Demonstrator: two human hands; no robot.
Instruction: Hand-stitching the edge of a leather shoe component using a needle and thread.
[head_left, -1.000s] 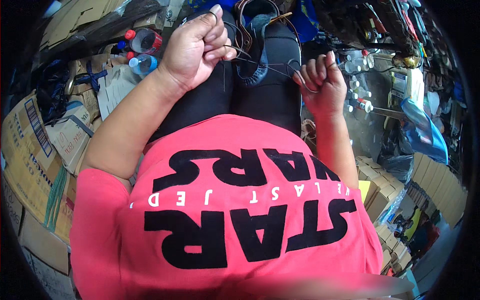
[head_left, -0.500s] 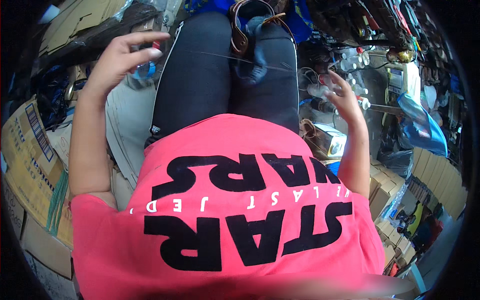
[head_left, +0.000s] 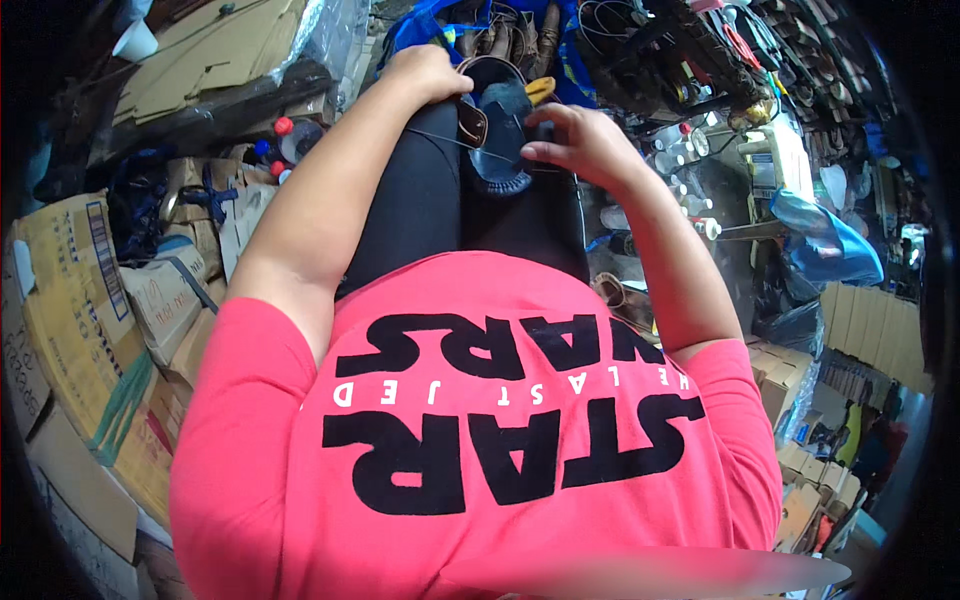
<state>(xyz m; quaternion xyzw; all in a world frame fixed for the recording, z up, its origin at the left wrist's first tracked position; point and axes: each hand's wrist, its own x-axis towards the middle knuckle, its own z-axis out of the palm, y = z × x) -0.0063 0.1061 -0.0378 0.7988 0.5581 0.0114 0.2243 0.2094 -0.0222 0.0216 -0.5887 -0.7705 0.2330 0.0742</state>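
Observation:
A brown leather shoe (head_left: 500, 135) with a dark lining and a small yellow-tan piece on its right edge rests between my thighs, its opening facing up. My left hand (head_left: 425, 75) is closed on the shoe's upper left rim; its fingertips are partly hidden. Beside the shoe's right side is my right hand (head_left: 580, 140), its thumb and forefinger apart, with nothing visible between them. A thin thread (head_left: 432, 134) loops from the shoe across my left thigh.
Beyond my knees is a blue bag (head_left: 400, 38) with several brown shoes in it. Plastic bottles (head_left: 690, 150) stand on the right, near a blue plastic sheet (head_left: 830, 240). Flattened cardboard boxes (head_left: 75, 290) crowd the left, with a white cup (head_left: 135, 42) behind.
Both hands have come inward from wide apart to the shoe, the left now gripping its rim. The thread, stretched sideways before, now hangs in a loose loop.

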